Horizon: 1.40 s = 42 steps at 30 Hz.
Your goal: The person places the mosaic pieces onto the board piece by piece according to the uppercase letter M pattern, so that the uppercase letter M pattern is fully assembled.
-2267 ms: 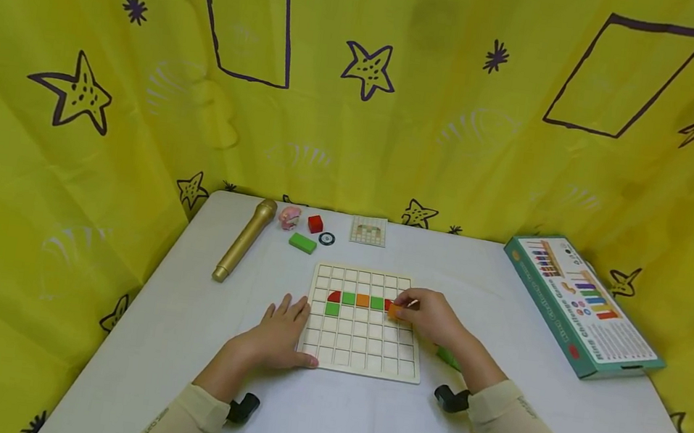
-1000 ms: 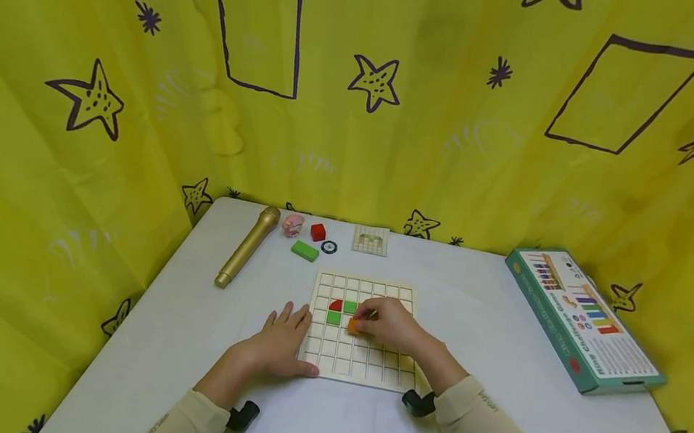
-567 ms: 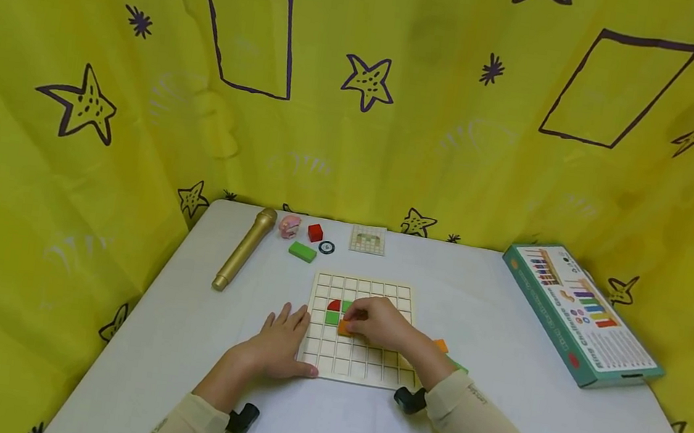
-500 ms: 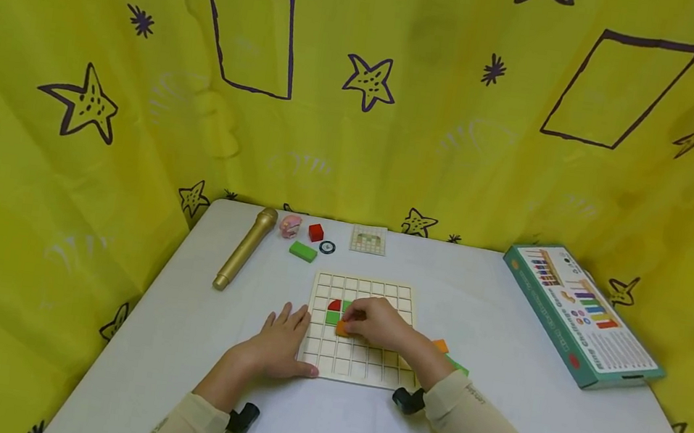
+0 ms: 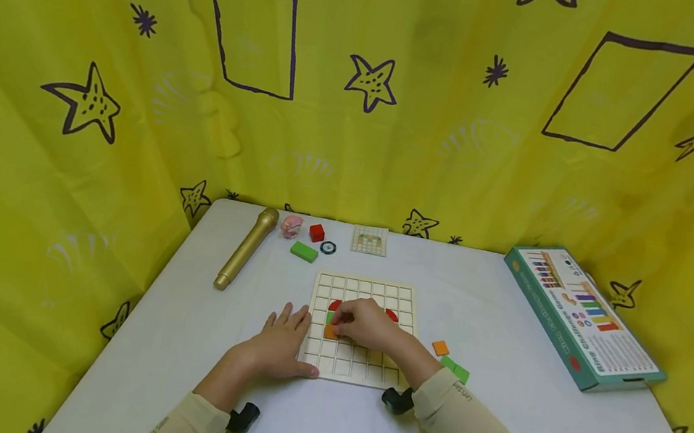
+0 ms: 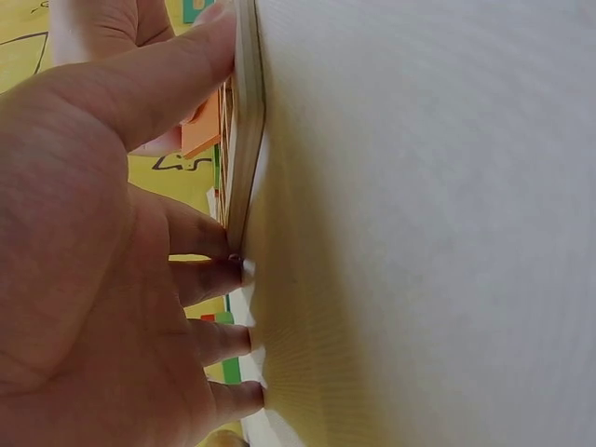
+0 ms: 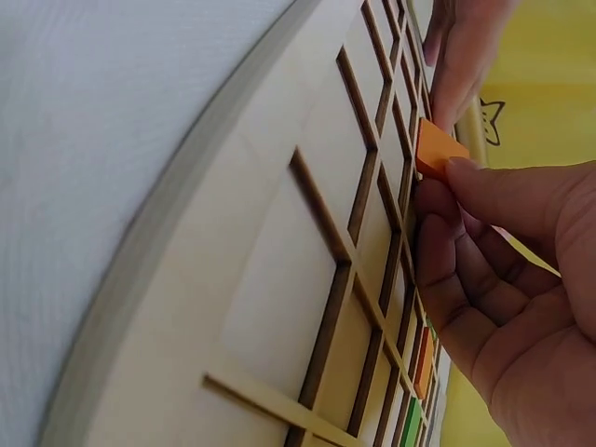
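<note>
A pale wooden grid board [image 5: 396,293] lies on the white table [image 5: 490,426]. My right hand [image 5: 366,323] pinches an orange square tile [image 5: 330,332] low over the board's left cells; the right wrist view shows the orange tile [image 7: 438,149] between thumb and fingers just above the grid board [image 7: 307,279]. A red quarter-round piece [image 5: 392,315] and a bit of green tile show beside that hand. My left hand [image 5: 280,336] rests flat on the table with its thumb [image 6: 158,79] pressed against the board's left edge [image 6: 244,140].
An orange tile [image 5: 440,347] and green tiles [image 5: 455,367] lie right of the board. At the back sit a gold microphone [image 5: 244,247], pink toy [image 5: 291,224], red cube [image 5: 316,232], green block [image 5: 303,252], black ring [image 5: 327,247] and pattern card [image 5: 369,240]. A teal box [image 5: 580,317] lies at the right.
My right hand carried the orange tile leftward across the board, from its right edge to the left columns. The left hand stayed put. Loose tiles right of the board came into view.
</note>
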### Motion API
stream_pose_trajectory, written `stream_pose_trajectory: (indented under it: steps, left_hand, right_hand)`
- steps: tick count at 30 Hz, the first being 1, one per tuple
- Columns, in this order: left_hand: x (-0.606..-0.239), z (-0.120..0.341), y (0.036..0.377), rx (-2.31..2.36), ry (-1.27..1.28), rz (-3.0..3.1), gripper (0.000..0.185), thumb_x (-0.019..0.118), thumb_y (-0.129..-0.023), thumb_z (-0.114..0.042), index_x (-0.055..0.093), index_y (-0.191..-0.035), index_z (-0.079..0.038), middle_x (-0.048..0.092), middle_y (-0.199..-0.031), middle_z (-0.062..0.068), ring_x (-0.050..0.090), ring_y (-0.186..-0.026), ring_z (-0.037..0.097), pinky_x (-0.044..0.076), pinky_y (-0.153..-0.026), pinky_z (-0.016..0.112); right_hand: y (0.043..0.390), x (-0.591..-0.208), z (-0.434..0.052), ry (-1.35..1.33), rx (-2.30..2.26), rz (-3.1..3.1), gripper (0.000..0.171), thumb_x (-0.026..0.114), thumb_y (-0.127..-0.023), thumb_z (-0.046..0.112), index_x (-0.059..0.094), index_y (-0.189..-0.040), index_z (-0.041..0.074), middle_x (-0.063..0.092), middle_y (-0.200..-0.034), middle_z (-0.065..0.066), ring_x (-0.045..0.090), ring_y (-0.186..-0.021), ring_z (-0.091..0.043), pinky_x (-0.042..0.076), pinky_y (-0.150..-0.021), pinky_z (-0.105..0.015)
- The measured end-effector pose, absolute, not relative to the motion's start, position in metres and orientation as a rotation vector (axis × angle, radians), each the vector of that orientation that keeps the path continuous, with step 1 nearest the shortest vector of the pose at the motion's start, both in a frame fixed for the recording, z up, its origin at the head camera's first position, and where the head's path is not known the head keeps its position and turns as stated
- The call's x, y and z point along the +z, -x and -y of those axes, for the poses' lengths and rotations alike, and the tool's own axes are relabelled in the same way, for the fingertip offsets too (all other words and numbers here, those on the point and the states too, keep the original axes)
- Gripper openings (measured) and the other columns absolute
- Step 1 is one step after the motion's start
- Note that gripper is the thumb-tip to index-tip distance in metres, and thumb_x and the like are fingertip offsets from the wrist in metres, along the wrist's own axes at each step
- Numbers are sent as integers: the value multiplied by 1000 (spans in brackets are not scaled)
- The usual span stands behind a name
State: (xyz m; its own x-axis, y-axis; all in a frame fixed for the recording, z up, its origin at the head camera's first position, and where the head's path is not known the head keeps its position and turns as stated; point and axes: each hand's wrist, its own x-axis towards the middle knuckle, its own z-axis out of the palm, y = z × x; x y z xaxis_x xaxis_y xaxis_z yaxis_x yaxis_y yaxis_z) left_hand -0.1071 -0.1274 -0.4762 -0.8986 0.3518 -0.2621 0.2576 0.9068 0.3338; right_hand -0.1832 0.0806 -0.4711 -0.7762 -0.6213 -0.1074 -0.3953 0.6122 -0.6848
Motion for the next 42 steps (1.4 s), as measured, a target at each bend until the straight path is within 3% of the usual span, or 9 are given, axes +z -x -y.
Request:
stream_pose_trajectory:
  steps: [23,42]
  left_hand:
    - [-477,127,107,410,-450,-2759,109,73,-81,-62,29,-156,3,23,-164,18,10,-151,44,16,-118,62]
    - [-480,126,108,396,-451,-2770,108,73,-81,-63,31,-155,4,24,-164,18,11,-151,44,16,-117,62]
  right_hand:
    - [183,-475,-74,879,-855,-2593,7,77,-89,8,77,-83,12,67,-82,7,58,-78,-10,52,-72,-27]
    - [176,-472,-84,806,-912,-2571,7,73,-93,12,79,-96,15,71,-91,8,62,-86,-10,53,-80,-32]
